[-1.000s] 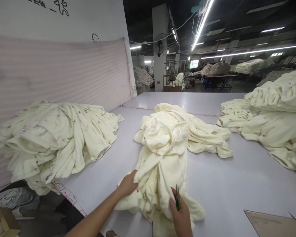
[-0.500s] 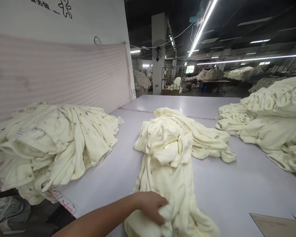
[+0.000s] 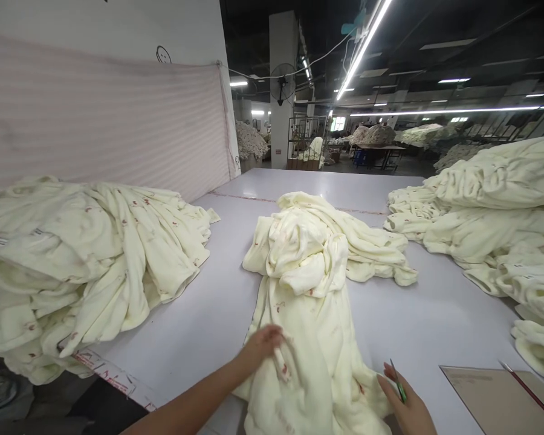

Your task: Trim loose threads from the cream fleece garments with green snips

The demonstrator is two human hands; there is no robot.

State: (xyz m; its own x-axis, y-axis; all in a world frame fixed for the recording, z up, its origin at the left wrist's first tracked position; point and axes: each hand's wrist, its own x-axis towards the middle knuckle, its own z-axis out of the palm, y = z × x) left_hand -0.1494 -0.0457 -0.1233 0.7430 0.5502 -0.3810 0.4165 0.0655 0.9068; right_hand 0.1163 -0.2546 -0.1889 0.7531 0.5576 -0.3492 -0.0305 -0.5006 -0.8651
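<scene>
A cream fleece garment (image 3: 312, 314) with small red prints lies stretched toward me on the white table (image 3: 435, 314), trailing from a heap of the same fabric (image 3: 317, 235). My left hand (image 3: 263, 345) lies on the garment's left edge, fingers pinching the cloth. My right hand (image 3: 405, 408) sits at the garment's lower right corner, closed on small green thread snips (image 3: 398, 382) whose tip points up.
A big pile of the same garments (image 3: 86, 260) fills the table's left side and another pile (image 3: 494, 217) the right. A brown board (image 3: 494, 402) with a red-tipped stick (image 3: 530, 393) lies at the lower right. A pink striped cloth (image 3: 104, 121) hangs on the left wall.
The garment has been drawn out flatter toward me. My left hand shifted up along its left edge, and my right hand with the snips came back into view at the lower right.
</scene>
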